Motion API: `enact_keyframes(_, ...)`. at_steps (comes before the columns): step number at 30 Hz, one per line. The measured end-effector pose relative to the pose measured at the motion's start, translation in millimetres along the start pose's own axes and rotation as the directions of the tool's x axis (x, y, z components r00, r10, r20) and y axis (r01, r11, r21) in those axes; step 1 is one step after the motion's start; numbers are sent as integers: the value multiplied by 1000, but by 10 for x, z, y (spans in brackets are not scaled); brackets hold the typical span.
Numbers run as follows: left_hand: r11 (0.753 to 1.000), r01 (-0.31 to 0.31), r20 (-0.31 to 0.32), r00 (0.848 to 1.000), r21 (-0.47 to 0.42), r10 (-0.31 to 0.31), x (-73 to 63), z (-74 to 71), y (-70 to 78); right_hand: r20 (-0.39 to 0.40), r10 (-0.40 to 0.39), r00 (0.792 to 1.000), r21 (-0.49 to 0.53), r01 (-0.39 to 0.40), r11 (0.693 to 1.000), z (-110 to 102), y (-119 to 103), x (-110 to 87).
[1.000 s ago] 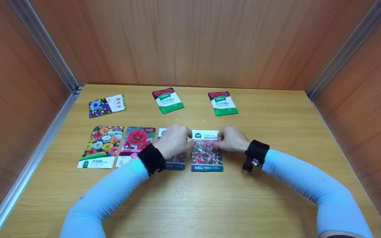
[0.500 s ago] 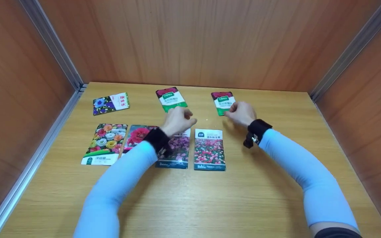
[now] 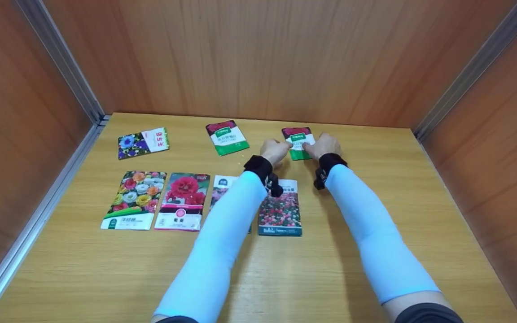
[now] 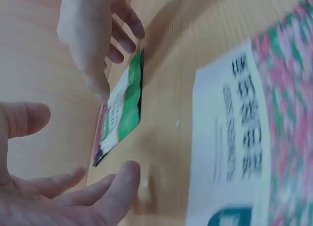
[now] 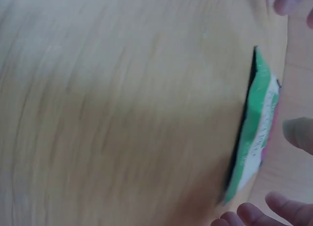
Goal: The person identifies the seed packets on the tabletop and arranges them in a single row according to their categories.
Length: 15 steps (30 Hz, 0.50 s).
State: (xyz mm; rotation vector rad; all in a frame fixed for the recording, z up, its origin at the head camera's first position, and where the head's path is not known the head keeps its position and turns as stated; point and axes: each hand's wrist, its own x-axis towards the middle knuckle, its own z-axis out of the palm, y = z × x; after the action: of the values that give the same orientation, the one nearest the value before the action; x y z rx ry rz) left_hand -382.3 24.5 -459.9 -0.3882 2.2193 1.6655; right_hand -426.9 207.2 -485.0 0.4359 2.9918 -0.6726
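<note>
A green, white and dark-red seed packet [image 3: 300, 154] lies flat at the back right of the table, between both hands in the head view. My left hand [image 3: 275, 151] is at its left edge, thumb and fingers spread apart in the left wrist view. On the packet's other side is my right hand [image 3: 326, 146]. In the right wrist view, the right thumb [image 5: 300, 134] and fingers [image 5: 281, 211] stand apart on either side of the green packet [image 5: 252, 138], with a gap between them and it.
A matching packet [image 3: 228, 138] and a blue-flower packet [image 3: 143, 143] lie along the back. In front are packets with mixed flowers [image 3: 135, 199], a red flower [image 3: 183, 202] and pink flowers [image 3: 280, 211], plus one largely under the left sleeve [image 3: 216, 244]. Wooden walls enclose the table.
Both hands have left the pink-flower packet in the front row and moved back to the right-hand green packet. The left hand came across to the right. The packets lie where they were.
</note>
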Motion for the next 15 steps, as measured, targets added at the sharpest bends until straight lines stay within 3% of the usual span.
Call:
enact_keyframes(6, 998, 3, -22, 1000, -68, -5, -1, 219, 50, 0, 14, 1000, -2, -14, 1000, 34, -7, 24)
enact_keyframes(11, 982, 39, 59, 998, -186, -29, -22, 304, 125, 41, -5, 999, 49, 3, 999, 16, -36, 30)
enact_keyframes(15, 969, 104, 105, 991, -223, -82, -11, 326, 150, 111, 33, 993, 129, -47, 991, 7, -56, 17)
